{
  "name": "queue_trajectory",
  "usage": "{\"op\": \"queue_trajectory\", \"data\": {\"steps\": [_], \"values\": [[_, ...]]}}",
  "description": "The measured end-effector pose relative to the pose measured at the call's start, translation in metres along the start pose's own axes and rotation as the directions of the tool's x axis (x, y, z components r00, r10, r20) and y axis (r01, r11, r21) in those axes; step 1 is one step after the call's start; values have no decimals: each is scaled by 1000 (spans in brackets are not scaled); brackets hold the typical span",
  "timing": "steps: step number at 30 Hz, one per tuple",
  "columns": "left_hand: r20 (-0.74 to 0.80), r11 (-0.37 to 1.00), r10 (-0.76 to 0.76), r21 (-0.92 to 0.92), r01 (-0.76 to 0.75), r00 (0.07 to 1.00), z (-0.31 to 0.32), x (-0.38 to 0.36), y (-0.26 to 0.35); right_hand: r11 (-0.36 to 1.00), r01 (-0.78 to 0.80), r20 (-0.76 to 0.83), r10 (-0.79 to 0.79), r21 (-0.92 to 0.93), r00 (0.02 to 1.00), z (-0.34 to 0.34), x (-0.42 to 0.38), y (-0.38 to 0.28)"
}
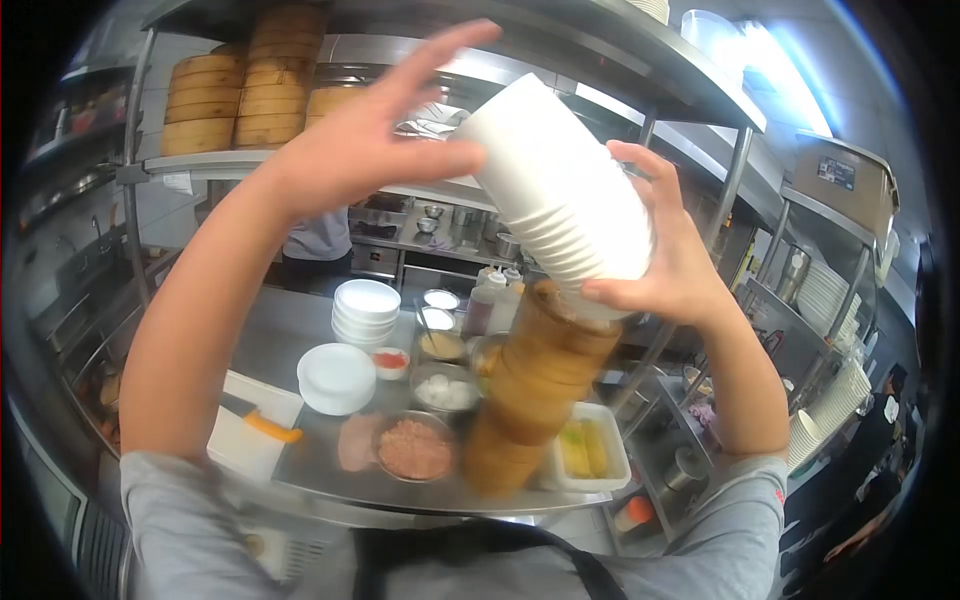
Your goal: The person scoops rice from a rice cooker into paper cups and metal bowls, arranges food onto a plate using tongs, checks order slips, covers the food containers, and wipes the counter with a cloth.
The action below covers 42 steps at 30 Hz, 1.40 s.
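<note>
A tilted stack of white cups or bowls [560, 185] is held up high over the counter. My right hand [665, 235] grips its lower right side, the thumb across the near end. At the stack's upper left is my left hand [400, 130], its fingers spread and the thumb by the stack's side; whether the thumb touches is unclear. Just below the stack stands a tall tower of bamboo steamers [545, 375], blurred toward its base.
On the steel counter [335, 465] are white bowls [366, 308], a bowl of minced meat [414, 447], a tub of yellow food [590, 448], and a knife with an orange handle [272, 428] on a white board. More steamers [200, 105] fill the shelf. Another person [320, 245] stands behind.
</note>
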State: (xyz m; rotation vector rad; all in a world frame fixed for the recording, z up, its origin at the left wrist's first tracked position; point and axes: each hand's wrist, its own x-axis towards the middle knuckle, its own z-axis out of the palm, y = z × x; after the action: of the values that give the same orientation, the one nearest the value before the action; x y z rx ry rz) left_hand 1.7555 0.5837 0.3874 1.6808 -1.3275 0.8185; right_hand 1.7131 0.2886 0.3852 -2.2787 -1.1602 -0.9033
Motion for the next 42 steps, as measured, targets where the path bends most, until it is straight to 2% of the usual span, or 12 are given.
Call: {"op": "queue_trajectory", "data": {"steps": [3, 9, 15, 16, 19, 21, 23, 26, 29, 33, 38, 42], "values": [[251, 956, -170, -191, 221, 953, 20, 24, 12, 998, 58, -22, -58, -19, 998, -5, -8, -2], [234, 966, -167, -157, 206, 958, 15, 38, 6, 984, 138, 24, -137, -108, 990, -26, -12, -1], [-229, 942, -251, -282, 183, 941, -42, 9, 9, 974, 56, -116, -83, -220, 990, -63, -5, 25], [-311, 936, -279, -301, 184, 909, -51, -4, 7, 1000, 21, -253, -26, -23, 967, -67, 4, 28], [-440, 924, -349, -307, 227, 828, -72, -70, 1, 981, 192, -527, -144, 37, 838, -110, 63, 77], [-565, 913, -407, -257, 316, 718, -67, -161, 8, 985, 78, -815, -173, -156, 553, -145, 138, 106], [-595, 835, -456, -28, 550, 662, -61, -220, 31, 922, -118, -857, -288, -369, 428, -182, 195, 151], [-684, 716, -558, -112, 689, 469, -54, -297, 62, 962, -81, -918, -223, -262, 329, -195, 260, 184], [-772, 609, -563, -146, 779, 296, -50, -379, 84, 821, -481, -934, -162, -307, 319, -186, 288, 170], [-795, 505, -605, -355, 786, 30, -33, -443, 116, 795, -437, -844, -167, -420, 510, -177, 318, 188], [-865, 540, -501, -319, 779, -7, -15, -454, 144, 796, -271, -581, -122, -541, 805, -232, 388, 262], [-897, 562, -441, -291, 774, -17, 16, -445, 178, 773, -228, -606, -240, -592, 759, -196, 353, 221]]}}
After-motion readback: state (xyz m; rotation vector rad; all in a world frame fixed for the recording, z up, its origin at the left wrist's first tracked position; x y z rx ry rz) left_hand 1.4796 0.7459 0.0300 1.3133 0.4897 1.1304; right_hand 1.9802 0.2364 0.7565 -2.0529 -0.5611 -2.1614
